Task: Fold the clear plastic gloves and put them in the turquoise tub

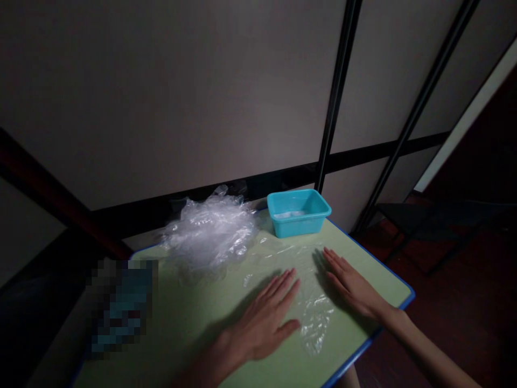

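Observation:
A clear plastic bag lies spread and wrinkled on the pale green table, between my two hands. My left hand is stretched out, palm down, over its left side, fingers pointing away from me. On the right, my right hand is held flat with its fingers extended beside the bag's right edge. Neither hand grips anything; whether the palms press on the plastic cannot be made out. Beyond my left hand sits a heap of crumpled clear plastic bags.
A turquoise plastic basin with something whitish inside stands at the table's far edge. The green table has a blue rim. A pixelated patch covers something at the left. Behind rise panelled doors; a dark chair is at right.

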{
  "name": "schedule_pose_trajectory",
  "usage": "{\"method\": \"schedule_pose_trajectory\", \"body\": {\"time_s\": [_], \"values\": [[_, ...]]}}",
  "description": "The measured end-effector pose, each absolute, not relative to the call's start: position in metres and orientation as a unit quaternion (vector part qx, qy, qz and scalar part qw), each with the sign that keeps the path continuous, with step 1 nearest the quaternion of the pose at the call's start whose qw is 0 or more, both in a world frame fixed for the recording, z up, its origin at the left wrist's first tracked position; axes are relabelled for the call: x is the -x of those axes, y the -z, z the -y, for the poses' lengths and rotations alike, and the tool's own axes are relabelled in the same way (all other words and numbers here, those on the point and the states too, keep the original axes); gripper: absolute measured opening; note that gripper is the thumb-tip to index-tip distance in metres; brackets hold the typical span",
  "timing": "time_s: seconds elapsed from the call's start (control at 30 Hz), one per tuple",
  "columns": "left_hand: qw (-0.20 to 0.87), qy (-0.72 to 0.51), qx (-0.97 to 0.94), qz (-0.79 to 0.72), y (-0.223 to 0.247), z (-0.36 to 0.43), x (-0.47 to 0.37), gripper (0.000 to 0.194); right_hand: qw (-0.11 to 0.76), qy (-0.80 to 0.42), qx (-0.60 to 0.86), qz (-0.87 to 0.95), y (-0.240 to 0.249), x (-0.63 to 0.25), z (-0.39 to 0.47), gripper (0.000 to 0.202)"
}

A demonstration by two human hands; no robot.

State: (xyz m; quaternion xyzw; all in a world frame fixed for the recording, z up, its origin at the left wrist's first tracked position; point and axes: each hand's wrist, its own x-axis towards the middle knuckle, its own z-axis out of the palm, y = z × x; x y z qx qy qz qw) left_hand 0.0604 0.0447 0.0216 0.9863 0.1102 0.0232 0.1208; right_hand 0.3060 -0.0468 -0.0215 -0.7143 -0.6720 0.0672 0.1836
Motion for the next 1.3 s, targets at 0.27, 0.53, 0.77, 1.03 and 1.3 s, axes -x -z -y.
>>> {"method": "schedule_pose_trajectory", "body": {"time_s": [0.27,0.53,0.77,1.03,1.3], "values": [[0.029,-0.015,-0.976,-0.214,0.010,-0.091,-0.056,0.057,0.160,-0.084,0.681,0.709,0.027,-0.280,0.044,0.055],[0.033,-0.024,-0.977,-0.212,-0.002,-0.089,-0.046,0.058,0.190,-0.107,0.606,0.765,0.001,-0.281,0.058,0.042],[0.106,-0.046,-0.986,-0.121,-0.019,-0.064,-0.056,0.048,0.113,-0.027,0.544,0.831,-0.013,-0.270,0.075,0.024],[0.229,-0.069,-0.962,-0.133,-0.022,-0.052,-0.063,0.038,0.123,0.011,0.536,0.835,-0.006,-0.263,0.067,0.030],[0.262,-0.080,-0.950,-0.152,-0.016,-0.054,-0.060,0.033,0.122,-0.069,0.528,0.838,-0.018,-0.262,0.060,0.018]]}}
